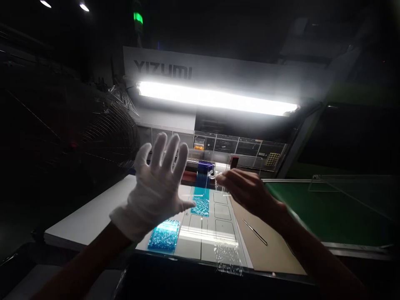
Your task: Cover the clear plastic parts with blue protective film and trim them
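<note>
Blue textured piece [201, 207]: on the outlined sheet [187, 246], near the left thumb; probably light, slick, stiff; best held by its edges.
White-gloved left hand [156, 189]: open, with fingers spread, back toward head camera.
Bare right hand [246, 187]: with fingers bunched at a pale curl [211, 173]; cannot tell whether gripped.

Two hands out, your left hand [159, 181] and your right hand [248, 189]! Two blue textured pieces [164, 237] near your left, one clear textured piece [228, 257] and one slim metal tool [259, 236] below your right, one lit tube [217, 98] above both.
</note>
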Demonstrator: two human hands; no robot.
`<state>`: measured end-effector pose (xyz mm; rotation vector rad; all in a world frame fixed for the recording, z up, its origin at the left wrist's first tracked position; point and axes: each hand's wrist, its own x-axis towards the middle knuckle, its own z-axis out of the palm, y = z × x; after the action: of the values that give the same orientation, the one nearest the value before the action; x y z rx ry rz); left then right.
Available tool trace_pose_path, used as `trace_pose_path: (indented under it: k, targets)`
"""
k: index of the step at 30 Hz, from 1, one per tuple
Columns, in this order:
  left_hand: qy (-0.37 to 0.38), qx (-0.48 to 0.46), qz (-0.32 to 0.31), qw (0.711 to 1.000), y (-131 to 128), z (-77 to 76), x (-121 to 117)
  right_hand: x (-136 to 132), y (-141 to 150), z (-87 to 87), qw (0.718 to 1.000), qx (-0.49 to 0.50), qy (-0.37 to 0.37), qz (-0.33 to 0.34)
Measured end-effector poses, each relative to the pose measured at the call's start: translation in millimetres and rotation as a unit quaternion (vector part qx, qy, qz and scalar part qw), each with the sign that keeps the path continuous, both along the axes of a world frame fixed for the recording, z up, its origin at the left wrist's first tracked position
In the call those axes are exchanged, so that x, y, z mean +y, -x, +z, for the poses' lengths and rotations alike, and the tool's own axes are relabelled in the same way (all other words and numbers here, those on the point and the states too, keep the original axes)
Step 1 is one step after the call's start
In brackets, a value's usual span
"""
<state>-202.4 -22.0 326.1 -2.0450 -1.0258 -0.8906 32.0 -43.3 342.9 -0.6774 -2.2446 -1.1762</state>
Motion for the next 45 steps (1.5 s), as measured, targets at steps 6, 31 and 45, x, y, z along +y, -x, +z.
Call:
trace_pose_path:
  k: [6, 31, 45]
  targets:
    - [0.077, 0.074, 0.012, 0.994, -7.6, -58.8, 14.5, 1.2, 8.4, -47.0, 0.994, -0.002, 0.106, -0.013]
    - [0.382, -0.195, -0.311, 0.848, 11.0, -144.3, 19.4, 5.6, -24.8, -113.5, 0.831, 0.098, 0.546, -0.039]
    - [0.255, 0.177, 0.038, 0.950, -24.3, -95.1, 48.6, -3.0, -8.9, -56.0, 0.910, 0.009, 0.352, -0.219]
